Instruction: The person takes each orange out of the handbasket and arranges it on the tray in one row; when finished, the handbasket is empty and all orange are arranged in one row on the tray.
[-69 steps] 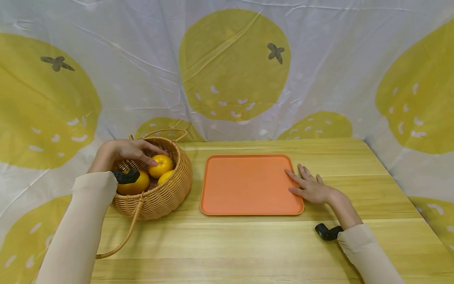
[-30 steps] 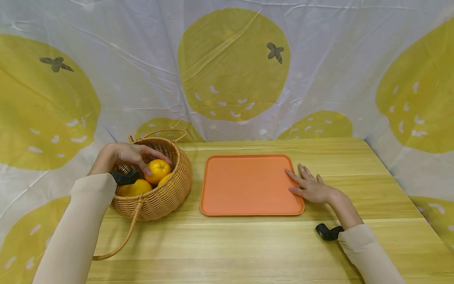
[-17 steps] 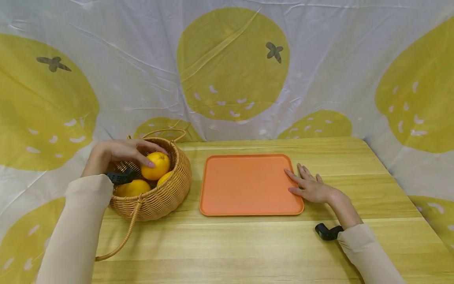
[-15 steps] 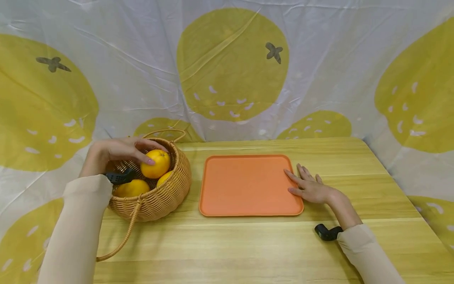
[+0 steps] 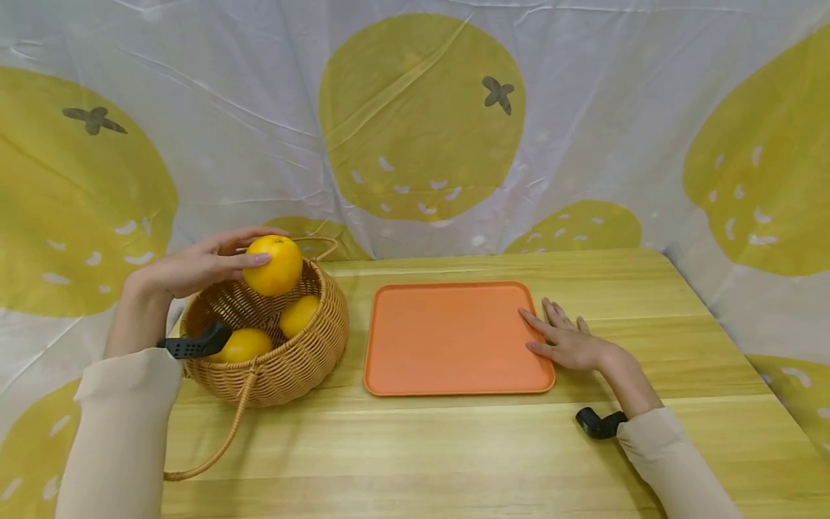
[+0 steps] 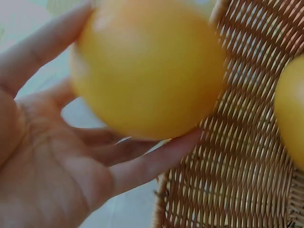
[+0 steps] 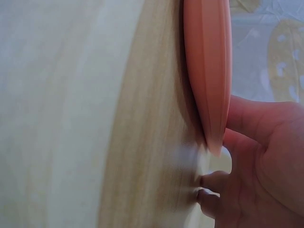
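My left hand (image 5: pixel 194 268) holds an orange (image 5: pixel 275 268) between thumb and fingers, above the wicker basket (image 5: pixel 311 371). The left wrist view shows the same orange (image 6: pixel 149 71) large, with the fingers behind and under it. Two more oranges lie in the basket: one at the front (image 5: pixel 243 346), partly behind a black wrist device, and one at the right side (image 5: pixel 300 316). My right hand (image 5: pixel 573 347) has its fingers spread straight, thumb and forefinger resting on the right rim of the orange-coloured tray (image 5: pixel 454 339). In the right wrist view the tray edge (image 7: pixel 209 71) meets the thumb side.
The wooden table (image 5: pixel 467 454) carries the basket on the left and the tray in the middle. One basket handle (image 5: pixel 223 450) droops toward the front onto the table; the other handle stands at the back. A fruit-printed cloth (image 5: pixel 583 130) hangs behind the table.
My left hand has lifted the orange up out of the basket and slightly left, uncovering the basket's inside. The right hand and the tray stay in place.
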Tool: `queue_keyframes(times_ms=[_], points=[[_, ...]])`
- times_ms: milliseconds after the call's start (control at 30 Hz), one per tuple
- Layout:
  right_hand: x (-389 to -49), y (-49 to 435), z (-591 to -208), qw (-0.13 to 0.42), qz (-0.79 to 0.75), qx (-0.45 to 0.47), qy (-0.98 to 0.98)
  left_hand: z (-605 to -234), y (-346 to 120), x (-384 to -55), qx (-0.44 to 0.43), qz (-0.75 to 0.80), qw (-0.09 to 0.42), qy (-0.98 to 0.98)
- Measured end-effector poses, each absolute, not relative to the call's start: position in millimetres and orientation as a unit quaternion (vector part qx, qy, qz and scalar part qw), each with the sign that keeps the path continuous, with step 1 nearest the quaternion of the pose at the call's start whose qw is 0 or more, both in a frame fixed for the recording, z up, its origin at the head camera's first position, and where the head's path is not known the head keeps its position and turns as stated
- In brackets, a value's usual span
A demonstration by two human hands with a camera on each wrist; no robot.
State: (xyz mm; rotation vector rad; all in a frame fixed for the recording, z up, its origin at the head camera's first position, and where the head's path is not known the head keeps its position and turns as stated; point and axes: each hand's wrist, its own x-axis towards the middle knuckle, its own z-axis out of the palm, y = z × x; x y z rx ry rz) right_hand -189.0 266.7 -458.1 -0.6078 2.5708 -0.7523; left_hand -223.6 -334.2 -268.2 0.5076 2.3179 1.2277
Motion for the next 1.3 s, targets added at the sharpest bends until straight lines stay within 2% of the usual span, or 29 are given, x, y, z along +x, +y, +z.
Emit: queue_keyframes(times_ms=[200, 433, 633, 767, 900, 1167, 1300], points=[[-183, 263, -447, 0.198, -0.310, -0.225, 0.902, -260, -307, -210, 0.186, 0.463, 0.155, 0.852], [-179, 260, -440, 0.201, -0.294, -0.214, 0.910, -243, -247, -190, 0.169, 0.459, 0.078, 0.869], [-178, 254, -427, 0.217, -0.275, -0.202, 0.915, -245, -192, -175, 0.209, 0.426, 0.051, 0.879], [-178, 252, -424, 0.220, -0.256, -0.197, 0.920, -260, -159, -173, 0.240, 0.421, 0.036, 0.874], [-179, 251, -425, 0.220, -0.254, -0.196, 0.921, -282, -135, -177, 0.233, 0.424, 0.034, 0.875], [-178, 249, -423, 0.218, -0.250, -0.196, 0.923, -334, -108, -194, 0.145, 0.454, 0.013, 0.879], [-178, 252, -425, 0.214, -0.261, -0.197, 0.921, -358, -105, -202, 0.107, 0.443, 0.026, 0.890]])
